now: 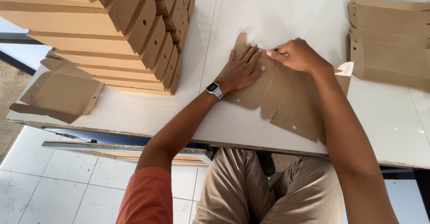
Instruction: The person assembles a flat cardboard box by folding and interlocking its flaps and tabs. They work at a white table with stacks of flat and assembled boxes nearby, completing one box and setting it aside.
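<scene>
Left hand: the left hand [242, 68] is lying flat, fingers spread, palm pressing down on the flat cardboard blank [286, 96]; it is not closed around anything.
Right hand: the right hand [295, 55] is curling over the blank's far edge, fingertips pinching down on a fold line; it is pressing rather than clasping, and whether a flap is caught under the fingers cannot be told.
Where the blank is: it is lying unfolded on the white table [389, 121], near the front edge and about mid-width, with its punched tabs pointing toward the person.
Doing it well: as a judgement, the flat palm should be holding the sheet from sliding while the fingertips are running along the scored line, so the crease is coming out straight and not wandering off the score.
Wrist: a metal wristwatch [215, 90] is sitting on the left wrist, just at the blank's near corner.
Stack, back left: a tall stack of folded brown boxes [121, 36] is leaning across the back-left corner, side flaps with round holes facing out.
Front left corner: one open brown tray [60, 94] is overhanging the table's left edge.
Right edge: a pile of flat brown blanks [389, 45] is waiting at the back-right, well apart from the hands.
Labels: no printing is showing on any cardboard.
</scene>
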